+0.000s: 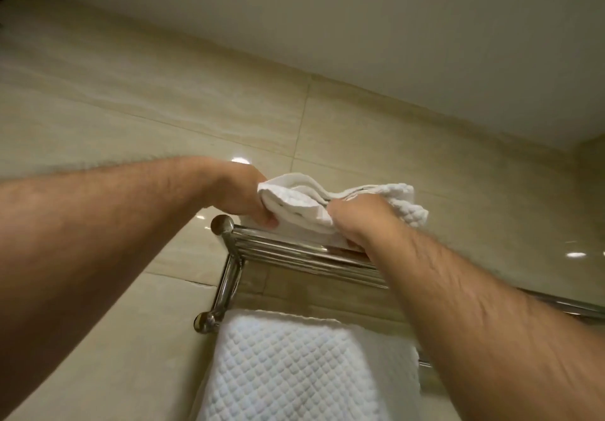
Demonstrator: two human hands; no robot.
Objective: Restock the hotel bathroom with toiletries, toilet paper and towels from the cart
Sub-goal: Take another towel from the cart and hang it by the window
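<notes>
Hanging towel (pixel 294 371): white, quilted, draped over the lower bar.
Rack (pixel 294 253): chrome, its top shelf carrying the folded towel (pixel 301 204).
Left hand (pixel 242 194): fingers curled round the folded towel's left end.
Right hand (pixel 360 221): grips its front edge.
Wall (pixel 131 109): beige tile.

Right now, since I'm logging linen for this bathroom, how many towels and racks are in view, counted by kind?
White towels: 2 (folded white waffle-weave towel on top of the rack, hanging white waffle-weave towel on the lower bar)
Racks: 1 (chrome metal wall rack)
Total: 3
</notes>
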